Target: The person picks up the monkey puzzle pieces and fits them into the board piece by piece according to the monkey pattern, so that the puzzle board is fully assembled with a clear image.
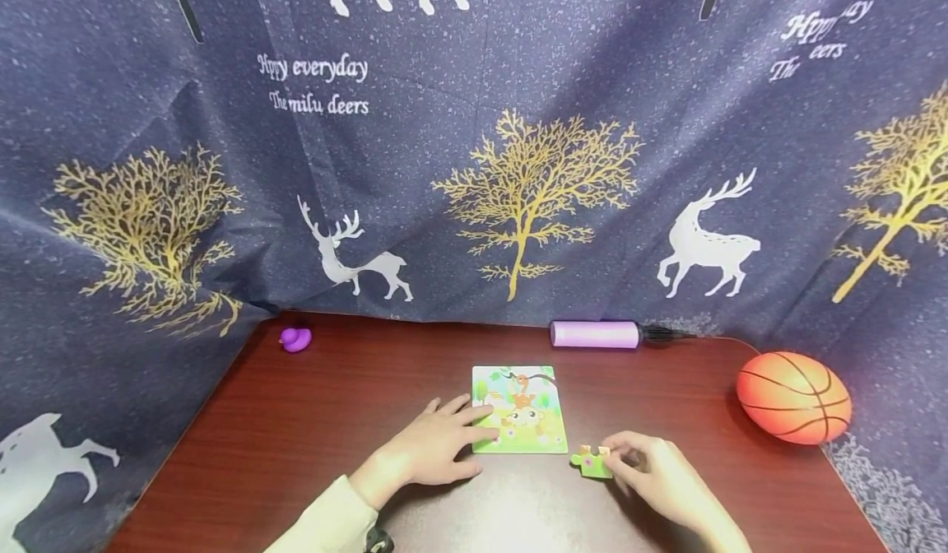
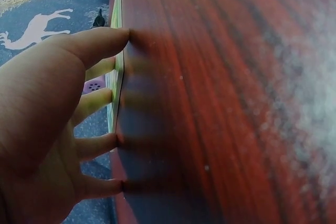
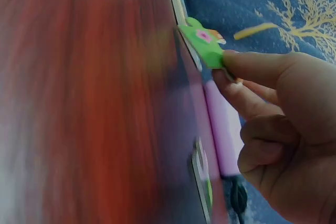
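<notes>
My left hand lies with straight, spread fingers at the left side of a square puzzle board with a cartoon monkey on it. Some of those fingertips touch the board, while the thumb sits on the table in the left wrist view. Close to the board's lower right corner, my right hand pinches a green puzzle piece with a pink flower between thumb and forefinger. The piece is tilted and held above the table. Another flat piece lies on the table below that hand in the right wrist view.
A purple rubber duck sits at the back left of the brown table. A lilac hand pump lies along the back edge. An orange basketball is at the right edge. Patterned dark cloth hangs behind.
</notes>
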### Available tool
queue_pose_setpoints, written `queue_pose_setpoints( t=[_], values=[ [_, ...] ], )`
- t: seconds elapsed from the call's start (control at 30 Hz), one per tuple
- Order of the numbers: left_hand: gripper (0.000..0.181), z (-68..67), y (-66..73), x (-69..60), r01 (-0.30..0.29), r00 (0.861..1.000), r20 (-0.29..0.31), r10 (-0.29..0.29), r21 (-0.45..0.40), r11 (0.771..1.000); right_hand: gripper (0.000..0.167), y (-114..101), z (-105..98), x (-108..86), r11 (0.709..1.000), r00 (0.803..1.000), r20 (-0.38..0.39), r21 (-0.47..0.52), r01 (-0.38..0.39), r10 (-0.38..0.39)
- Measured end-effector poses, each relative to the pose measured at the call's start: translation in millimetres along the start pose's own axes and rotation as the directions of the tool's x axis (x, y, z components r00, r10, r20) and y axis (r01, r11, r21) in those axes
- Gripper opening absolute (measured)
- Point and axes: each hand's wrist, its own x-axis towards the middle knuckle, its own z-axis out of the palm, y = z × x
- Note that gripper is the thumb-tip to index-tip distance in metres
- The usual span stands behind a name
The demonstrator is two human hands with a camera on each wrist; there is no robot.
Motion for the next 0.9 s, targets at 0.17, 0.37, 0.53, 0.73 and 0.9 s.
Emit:
queue_pose_setpoints(
  t=[0.17,0.37,0.53,0.73,0.9],
  values=[
    [0.050,1.7,-0.9,-0.5,-0.010,1.000,-0.017,0.010,0.004,1.000,0.008,-12,18,20.3,0.993,0.999,0.004,0.111,-0.052,0.052],
    [0.049,2.0,-0.1,-1.4,-0.021,0.999,-0.031,0.021,-0.002,1.000,0.015,-28,39,44.8,0.957,0.976,0.081,0.199,-0.213,0.201],
    [0.049,0.4,0.7,-1.3,-0.020,1.000,-0.024,0.020,0.004,1.000,0.016,-36,54,62.3,0.924,0.960,0.101,0.263,-0.279,0.261],
    [0.050,3.1,-0.1,-0.7,-0.029,0.999,-0.024,0.030,0.024,0.999,0.013,-38,66,74.6,0.922,0.951,0.103,0.234,-0.307,0.291],
    [0.050,2.8,0.2,-0.2,-0.022,1.000,-0.019,0.022,0.030,0.999,0.011,-38,68,77.1,0.916,0.946,0.096,0.237,-0.323,0.309]
  ],
)
